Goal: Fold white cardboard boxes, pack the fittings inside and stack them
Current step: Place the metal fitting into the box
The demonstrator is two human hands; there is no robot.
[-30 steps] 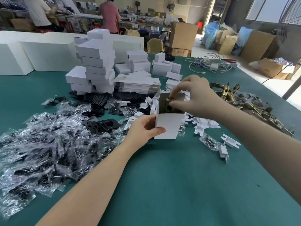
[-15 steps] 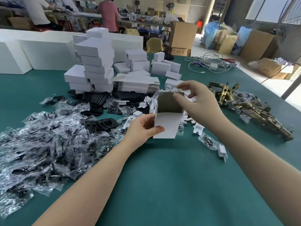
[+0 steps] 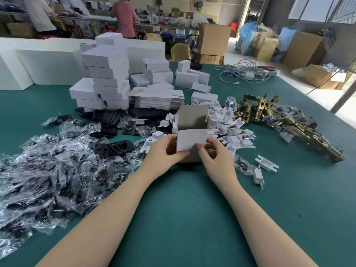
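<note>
Gripping the open white box [image 3: 191, 138] with both hands now, you've got it standing upright on the green tabletop [image 3: 183, 209], its mouth facing up and the grey-brown inside showing. Your left hand [image 3: 165, 153] wraps its fingers around the box's left side, thumb pressed against the lower front panel. Your right hand [image 3: 215, 157], which half a second ago was up at the box's open top, has dropped to the bottom right corner; its fingers curl round that side and the thumb [image 3: 200, 153] lies on the front face. The box sits lower and nearer to you than it did a moment back.

Around it, little has shifted. Just behind and to the right lies the heap of small white plastic pieces [image 3: 229, 128], with the pile of brass latches [image 3: 285, 122] beyond it. To your left spreads the mass of clear bags with black parts [image 3: 54, 170]. Farther back stand the stack of finished white boxes [image 3: 107, 78] and the flat box blanks [image 3: 156, 100], beside each other.
</note>
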